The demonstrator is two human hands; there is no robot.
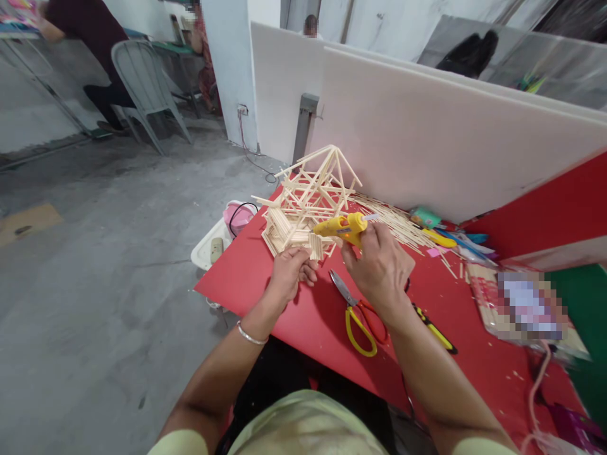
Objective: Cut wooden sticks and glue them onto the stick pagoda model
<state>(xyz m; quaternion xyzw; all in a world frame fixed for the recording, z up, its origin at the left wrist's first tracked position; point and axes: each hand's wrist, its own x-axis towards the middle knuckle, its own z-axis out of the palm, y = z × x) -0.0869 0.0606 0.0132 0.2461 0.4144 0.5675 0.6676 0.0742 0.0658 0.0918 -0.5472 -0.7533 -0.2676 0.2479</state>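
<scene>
My right hand (382, 262) is closed around a yellow hot glue gun (340, 227), with a pale glue stick poking out of its back end. The gun's nozzle points left, just above a small panel of wooden sticks (315, 245). That panel is pinched in the fingers of my left hand (291, 273). Right behind both hands stands a model house of thin wooden sticks (317, 189), with an open pointed roof frame and a slatted base. Whether the small panel touches the model, I cannot tell.
Scissors with yellow and red handles (358, 316) and a yellow-black cutter (436, 332) lie on the red table (303, 332). Loose wooden sticks (393, 221) spread behind my right hand. A bagged pack (486, 297) lies at right. A white board (427, 145) walls the back.
</scene>
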